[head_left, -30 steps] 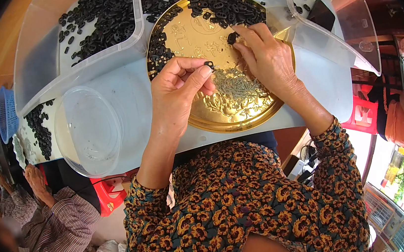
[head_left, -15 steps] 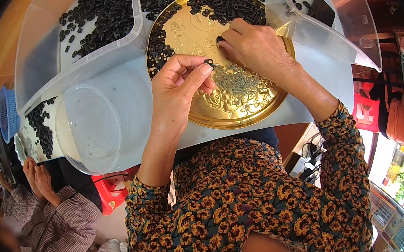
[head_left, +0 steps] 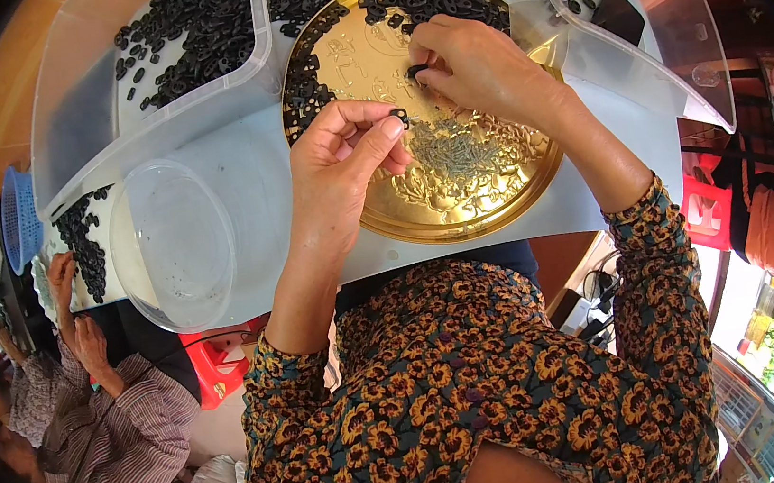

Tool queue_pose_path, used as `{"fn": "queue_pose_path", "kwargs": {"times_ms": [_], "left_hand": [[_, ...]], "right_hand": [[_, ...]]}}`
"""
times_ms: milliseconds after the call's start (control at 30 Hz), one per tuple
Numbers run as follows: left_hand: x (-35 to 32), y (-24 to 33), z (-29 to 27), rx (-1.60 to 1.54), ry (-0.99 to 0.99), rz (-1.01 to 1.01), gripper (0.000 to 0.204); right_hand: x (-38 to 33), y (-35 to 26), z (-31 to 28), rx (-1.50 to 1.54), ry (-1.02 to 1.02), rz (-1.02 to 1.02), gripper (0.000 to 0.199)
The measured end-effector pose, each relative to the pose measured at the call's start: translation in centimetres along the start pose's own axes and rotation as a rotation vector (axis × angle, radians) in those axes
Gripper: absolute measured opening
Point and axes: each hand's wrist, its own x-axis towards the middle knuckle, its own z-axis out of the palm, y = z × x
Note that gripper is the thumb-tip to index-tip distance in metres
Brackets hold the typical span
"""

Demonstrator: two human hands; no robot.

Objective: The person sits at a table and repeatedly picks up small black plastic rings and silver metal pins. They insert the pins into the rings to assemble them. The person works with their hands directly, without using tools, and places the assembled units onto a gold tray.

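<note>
Pinching black piece (head_left: 400, 116) | left fingers (head_left: 376, 143) | gold tray (head_left: 361, 80), embossed characters (head_left: 343, 52)

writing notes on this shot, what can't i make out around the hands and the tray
All in the head view:
- Black piece in the left hand: partly hidden by that hand.
- Dark piece at the right hand: mostly covered by it.
- Grey bits on the gold tray: too small and jumbled to count.
- Heap of black pieces: cut off by the picture's top edge.
</note>
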Motion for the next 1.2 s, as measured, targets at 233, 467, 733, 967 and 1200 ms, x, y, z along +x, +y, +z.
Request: {"fn": "queue_pose_path", "kwargs": {"times_ms": [233,467,733,967,1200], "left_hand": [[0.2,-0.4,-0.6,-0.018,-0.004,0.055,0.014],[0.4,0.1,0.2,-0.093,0.071,0.094,0.014],[0.8,0.2,1.0,-0.142,0.102,0.129,0.012],[0.8,0.0,1.0,-0.120,0.115,0.144,0.012],[0.8,-0.3,1.0,-0.087,0.112,0.171,0.013]], "right_hand": [[-1.4,-0.3,0.3,0.818,-0.061,0.324,0.021],[-3.8,-2.6,0.5,1.393,0.124,0.393,0.025],[-4.9,-4.4,2.5,1.570,0.289,0.391,0.023],[-5.3,-4.9,3.3,1.632,0.330,0.351,0.023],[-5.4,-5.2,3.4,1.655,0.345,0.360,0.023]]}}
